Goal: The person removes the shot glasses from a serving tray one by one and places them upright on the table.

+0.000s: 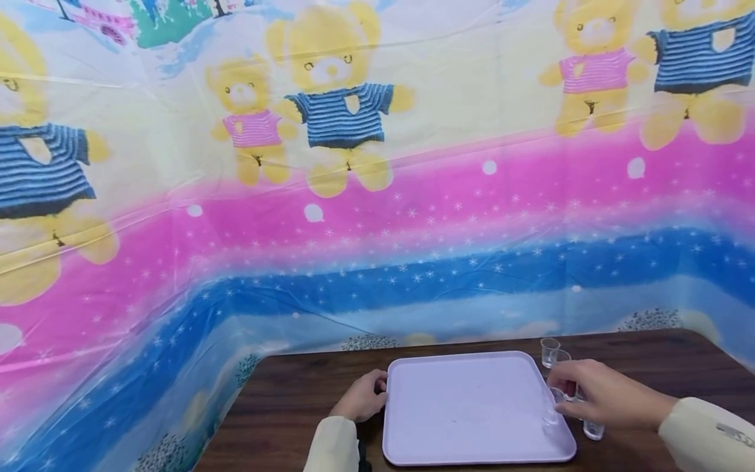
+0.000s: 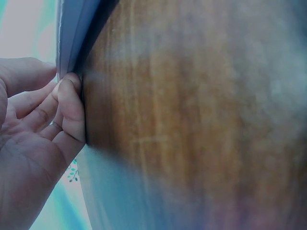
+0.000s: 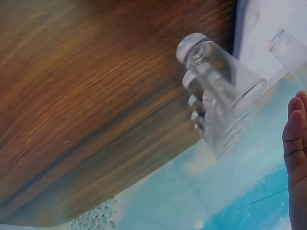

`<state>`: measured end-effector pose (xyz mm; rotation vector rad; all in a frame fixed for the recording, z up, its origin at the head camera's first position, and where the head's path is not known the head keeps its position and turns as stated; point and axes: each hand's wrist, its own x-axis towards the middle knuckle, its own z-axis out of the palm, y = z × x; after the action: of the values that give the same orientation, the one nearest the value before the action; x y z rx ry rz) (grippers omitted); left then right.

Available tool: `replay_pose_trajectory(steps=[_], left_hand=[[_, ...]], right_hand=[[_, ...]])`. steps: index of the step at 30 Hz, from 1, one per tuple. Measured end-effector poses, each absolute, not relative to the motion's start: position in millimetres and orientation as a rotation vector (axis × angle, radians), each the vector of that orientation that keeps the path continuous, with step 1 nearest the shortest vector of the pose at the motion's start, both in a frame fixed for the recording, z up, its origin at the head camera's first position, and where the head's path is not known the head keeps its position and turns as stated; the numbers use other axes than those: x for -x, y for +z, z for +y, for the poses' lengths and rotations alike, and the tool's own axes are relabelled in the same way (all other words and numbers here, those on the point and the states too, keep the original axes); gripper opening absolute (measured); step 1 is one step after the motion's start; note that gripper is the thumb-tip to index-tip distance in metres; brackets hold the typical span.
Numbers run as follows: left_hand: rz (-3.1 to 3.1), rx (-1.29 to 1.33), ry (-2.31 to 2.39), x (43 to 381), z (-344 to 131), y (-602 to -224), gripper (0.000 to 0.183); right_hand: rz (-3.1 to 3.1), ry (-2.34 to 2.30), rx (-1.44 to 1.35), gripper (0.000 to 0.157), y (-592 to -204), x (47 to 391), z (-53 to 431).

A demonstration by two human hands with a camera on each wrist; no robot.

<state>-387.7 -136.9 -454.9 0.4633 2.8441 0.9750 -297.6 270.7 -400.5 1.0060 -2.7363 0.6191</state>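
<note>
A pale lilac tray (image 1: 466,406) lies on the dark wooden table, its face bare apart from the right edge. My left hand (image 1: 364,396) grips the tray's left rim; in the left wrist view the thumb and curled fingers (image 2: 72,105) meet at that edge. Over the tray's right side, my right hand (image 1: 607,396) holds a small clear glass (image 1: 551,413) between thumb and fingers. The same held glass (image 3: 290,50) shows at the right of the right wrist view, partly cut off. Whether its base touches the tray, I cannot tell.
Several clear glasses (image 3: 220,72) stand in a row on the table along the tray's right side, partly behind my right hand. The farthest glass (image 1: 550,353) is near the back edge. A bear-print curtain (image 1: 354,242) hangs behind the wooden table (image 1: 307,380).
</note>
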Motion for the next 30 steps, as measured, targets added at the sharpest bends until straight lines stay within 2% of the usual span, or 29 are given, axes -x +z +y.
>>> replay_pose_trajectory(steps=[9,17,30], left_hand=[[2.816,-0.449,1.013,393,-144,-456,0.034],[2.824,-0.449,1.006,394,-151,-458,0.033],[2.837,-0.411,0.994,396,-159,-460,0.033]], right_hand=[[-2.778,0.709,-0.968,0.014,-404,278,290],[-2.687,0.692,-0.993,0.016,-420,271,299],[-2.879,0.793,-0.883,0.020,-430,270,306]])
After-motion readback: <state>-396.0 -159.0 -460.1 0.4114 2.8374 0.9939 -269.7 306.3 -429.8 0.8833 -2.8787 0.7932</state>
